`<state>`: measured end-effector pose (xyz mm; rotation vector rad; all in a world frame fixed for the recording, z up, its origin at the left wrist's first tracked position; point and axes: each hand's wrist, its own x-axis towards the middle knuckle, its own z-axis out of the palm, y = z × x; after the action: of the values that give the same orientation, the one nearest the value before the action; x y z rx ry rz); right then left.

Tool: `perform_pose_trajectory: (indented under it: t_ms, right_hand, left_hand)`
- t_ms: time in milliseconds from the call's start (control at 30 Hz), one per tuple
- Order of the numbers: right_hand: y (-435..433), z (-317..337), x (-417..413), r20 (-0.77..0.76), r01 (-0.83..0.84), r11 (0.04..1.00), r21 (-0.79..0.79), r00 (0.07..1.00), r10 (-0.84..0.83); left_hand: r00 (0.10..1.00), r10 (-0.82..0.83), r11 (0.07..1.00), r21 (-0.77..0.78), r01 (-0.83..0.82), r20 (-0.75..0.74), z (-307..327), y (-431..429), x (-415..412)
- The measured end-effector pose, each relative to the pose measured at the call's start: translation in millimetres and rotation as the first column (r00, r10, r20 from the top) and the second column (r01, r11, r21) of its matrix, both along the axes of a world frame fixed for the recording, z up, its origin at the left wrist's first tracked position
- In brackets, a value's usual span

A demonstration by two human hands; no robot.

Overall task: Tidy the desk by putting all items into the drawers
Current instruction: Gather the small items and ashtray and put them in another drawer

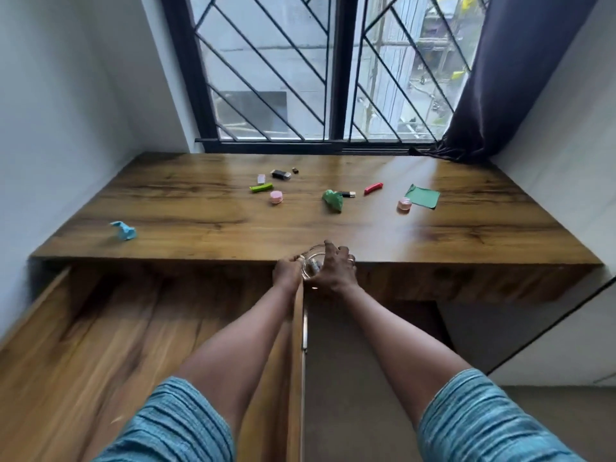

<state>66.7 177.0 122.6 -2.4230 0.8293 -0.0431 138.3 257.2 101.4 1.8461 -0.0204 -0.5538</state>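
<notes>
Both my hands hold a clear glass jar [311, 265] with small items inside, at the front edge of the wooden desk [200, 208]. My left hand [287, 271] grips its left side and my right hand [336, 270] curls round its right side. A wide wooden drawer [100, 335] stands pulled out below the desk on the left. On the desk lie a blue paper wad [124, 230], a green stick [261, 188], two pink round cases [276, 196] [404, 204], a green wad [333, 201], a red stick [373, 188] and a green cloth [422, 196].
A white eraser [261, 179], a black lighter-like item [281, 174], a tiny dark cube [295, 170] and a small black stick [348, 194] lie farther back. A barred window [316, 71] and a dark curtain [510, 75] stand behind the desk. Walls close in on both sides.
</notes>
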Motion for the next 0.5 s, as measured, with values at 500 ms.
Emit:
perform_pose_trajectory:
  t_ms: [500]
  right_hand:
    - [235.9, -65.2, -81.6, -0.096, -0.135, 0.973, 0.187, 0.983, 0.155]
  left_hand:
    - [0.974, 0.055, 0.996, 0.08, -0.038, -0.218, -63.5, 241.3, -60.8]
